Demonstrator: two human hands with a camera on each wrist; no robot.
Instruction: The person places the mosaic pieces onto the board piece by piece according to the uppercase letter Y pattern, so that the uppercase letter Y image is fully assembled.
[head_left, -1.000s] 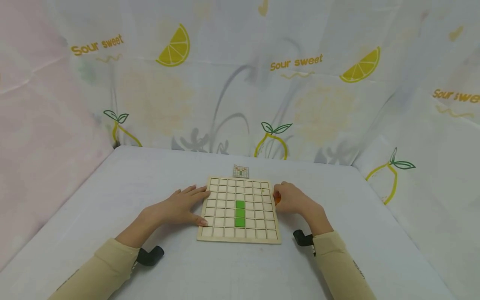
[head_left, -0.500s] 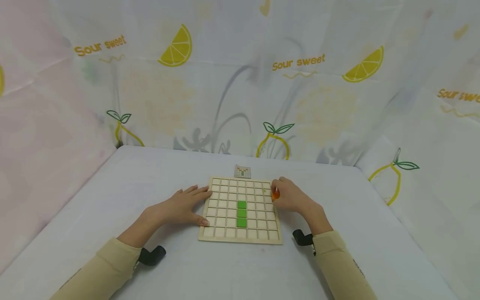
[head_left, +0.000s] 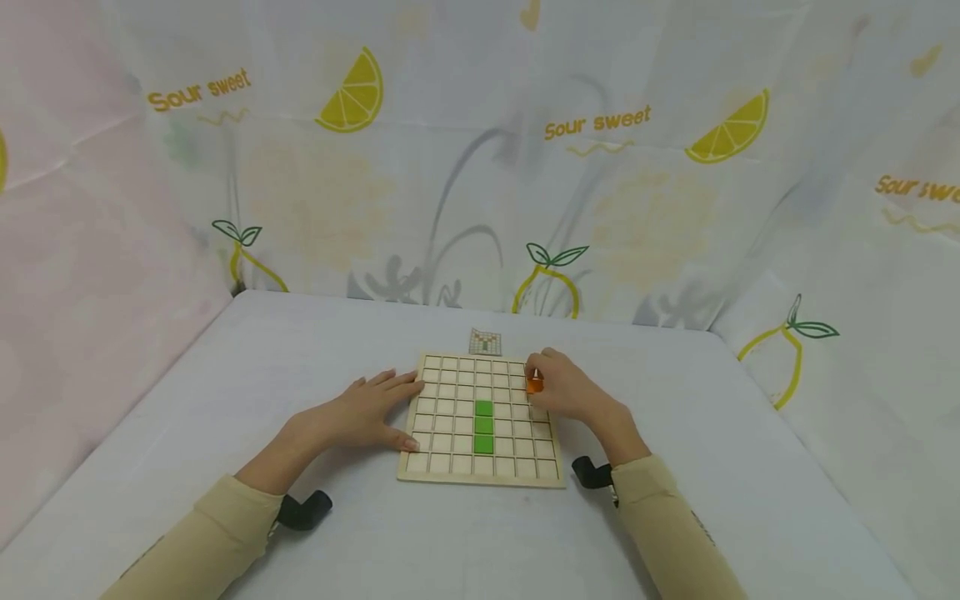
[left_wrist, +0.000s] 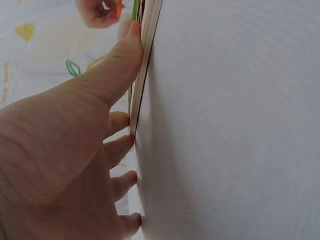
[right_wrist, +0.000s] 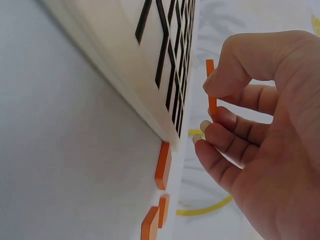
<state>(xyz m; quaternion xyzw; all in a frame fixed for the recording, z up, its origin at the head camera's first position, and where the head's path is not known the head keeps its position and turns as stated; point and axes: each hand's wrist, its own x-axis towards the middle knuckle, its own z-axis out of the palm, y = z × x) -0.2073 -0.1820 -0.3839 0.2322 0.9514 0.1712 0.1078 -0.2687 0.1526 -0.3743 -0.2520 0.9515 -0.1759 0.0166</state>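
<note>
Fingers and thumb of your right hand (head_left: pixel 567 387) pinch one orange tile (right_wrist: pixel 212 105) over the right side of the board (head_left: pixel 450 477), apparently for fine control; your left hand (head_left: pixel 356 417), fingers spread, touches its left edge, probably to steady it.

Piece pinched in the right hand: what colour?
Orange. The piece in the right hand shows best in the right wrist view.

Beige cuffed sleeves (head_left: pixel 228 521); black wrist devices (head_left: pixel 306 510)
</note>
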